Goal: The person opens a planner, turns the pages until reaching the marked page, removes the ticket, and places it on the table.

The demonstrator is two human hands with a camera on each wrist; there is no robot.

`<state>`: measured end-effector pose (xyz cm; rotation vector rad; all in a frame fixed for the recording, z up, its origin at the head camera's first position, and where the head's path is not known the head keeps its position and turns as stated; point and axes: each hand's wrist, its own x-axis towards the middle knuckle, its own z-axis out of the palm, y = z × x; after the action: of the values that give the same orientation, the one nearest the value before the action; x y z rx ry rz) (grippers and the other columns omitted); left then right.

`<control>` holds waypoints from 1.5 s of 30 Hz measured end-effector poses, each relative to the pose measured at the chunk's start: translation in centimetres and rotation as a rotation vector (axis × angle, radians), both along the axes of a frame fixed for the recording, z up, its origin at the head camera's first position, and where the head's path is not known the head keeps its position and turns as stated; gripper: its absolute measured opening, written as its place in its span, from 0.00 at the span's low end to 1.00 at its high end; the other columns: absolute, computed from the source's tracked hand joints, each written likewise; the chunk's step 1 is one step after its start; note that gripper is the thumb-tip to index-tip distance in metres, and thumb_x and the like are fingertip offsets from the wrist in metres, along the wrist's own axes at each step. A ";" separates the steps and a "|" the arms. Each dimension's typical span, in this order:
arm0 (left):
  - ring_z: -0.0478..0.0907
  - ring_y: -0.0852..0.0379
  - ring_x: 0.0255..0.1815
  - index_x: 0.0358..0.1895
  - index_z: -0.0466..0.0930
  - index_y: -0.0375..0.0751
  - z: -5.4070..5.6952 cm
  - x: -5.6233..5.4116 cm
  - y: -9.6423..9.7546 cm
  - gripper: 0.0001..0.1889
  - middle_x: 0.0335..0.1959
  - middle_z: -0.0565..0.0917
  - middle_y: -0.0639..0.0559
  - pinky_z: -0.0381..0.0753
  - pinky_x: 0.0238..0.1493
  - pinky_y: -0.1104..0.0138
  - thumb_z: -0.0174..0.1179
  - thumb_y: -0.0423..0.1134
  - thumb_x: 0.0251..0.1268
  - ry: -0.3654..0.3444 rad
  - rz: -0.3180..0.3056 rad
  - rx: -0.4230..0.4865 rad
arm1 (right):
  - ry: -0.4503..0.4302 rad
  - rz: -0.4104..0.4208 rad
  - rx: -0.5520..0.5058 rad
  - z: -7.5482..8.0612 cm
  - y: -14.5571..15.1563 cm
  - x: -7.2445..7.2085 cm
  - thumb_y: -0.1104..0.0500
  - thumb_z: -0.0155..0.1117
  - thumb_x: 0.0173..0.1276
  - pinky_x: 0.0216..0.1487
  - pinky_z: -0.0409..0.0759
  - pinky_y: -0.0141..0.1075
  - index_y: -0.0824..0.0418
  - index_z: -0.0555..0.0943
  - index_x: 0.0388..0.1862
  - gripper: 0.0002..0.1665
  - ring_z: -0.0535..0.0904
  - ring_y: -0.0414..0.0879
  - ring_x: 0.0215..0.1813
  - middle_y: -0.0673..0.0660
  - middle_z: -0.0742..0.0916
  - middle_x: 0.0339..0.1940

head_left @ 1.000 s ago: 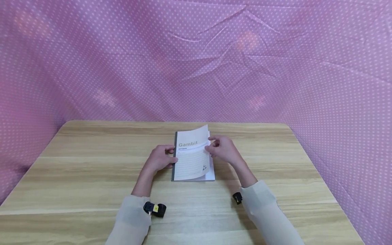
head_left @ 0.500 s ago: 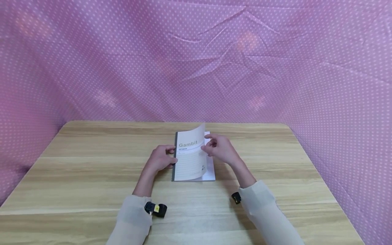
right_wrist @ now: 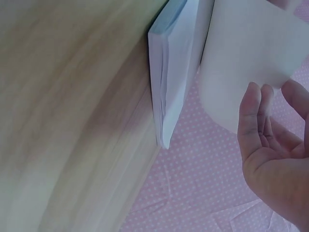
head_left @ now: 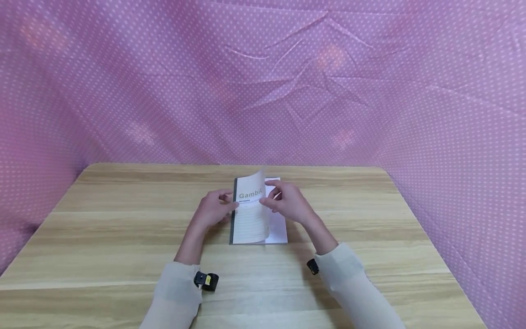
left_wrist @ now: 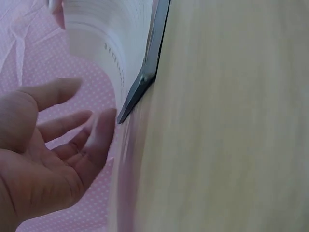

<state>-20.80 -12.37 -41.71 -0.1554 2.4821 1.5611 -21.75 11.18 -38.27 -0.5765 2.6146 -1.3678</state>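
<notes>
A notebook [head_left: 278,228] with a dark spine strip lies on the table, its white front cover [head_left: 248,226] marked "Gambit" and curved up toward the left. My right hand [head_left: 289,203] pinches the cover's right edge between thumb and fingers. In the right wrist view, the raised cover [right_wrist: 251,53] shows its plain underside, while the page block [right_wrist: 169,82] stays flat. At the spine is my left hand [head_left: 211,211], its thumb by the cover's left edge. The left wrist view shows that hand's [left_wrist: 53,159] fingers loosely spread, a fingertip close to the spine [left_wrist: 153,53].
The wooden table [head_left: 123,228] has rounded far corners. Pink dotted cloth [head_left: 263,91] hangs behind and along both sides. A black wrist camera [head_left: 205,280] sits by the left sleeve, and another black device [head_left: 312,266] by the right sleeve.
My right hand has drawn the cover's edge leftward, curling it further and baring more of the white page. My left hand has shifted slightly, its thumb now higher along the spine.
</notes>
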 end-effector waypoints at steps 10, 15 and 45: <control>0.81 0.41 0.47 0.73 0.70 0.39 1.0 -0.1 -0.1 0.27 0.55 0.77 0.41 0.89 0.42 0.58 0.61 0.41 0.74 0.043 0.040 0.187 | 0.005 0.046 -0.006 0.0 -1.0 0.2 0.58 0.73 0.67 0.30 0.85 0.36 0.67 0.73 0.70 0.35 0.81 0.47 0.34 0.54 0.84 0.33; 0.80 0.37 0.53 0.73 0.69 0.39 1.1 0.0 0.0 0.28 0.57 0.76 0.40 0.89 0.43 0.60 0.62 0.41 0.74 0.042 0.040 0.279 | 0.011 0.064 0.013 -0.1 -1.5 0.4 0.57 0.74 0.67 0.30 0.85 0.35 0.64 0.74 0.71 0.36 0.82 0.48 0.35 0.54 0.84 0.35; 0.82 0.51 0.42 0.66 0.76 0.37 1.3 -0.1 1.3 0.26 0.49 0.81 0.42 0.87 0.39 0.65 0.66 0.32 0.63 0.046 0.023 0.374 | 0.107 0.113 0.092 -1.2 -4.4 0.7 0.47 0.77 0.62 0.28 0.73 0.29 0.60 0.72 0.73 0.44 0.74 0.38 0.28 0.58 0.83 0.36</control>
<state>-20.85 -11.02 -40.45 -0.0900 2.1753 2.0225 -21.07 6.76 -39.48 -0.7912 2.6643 -1.2090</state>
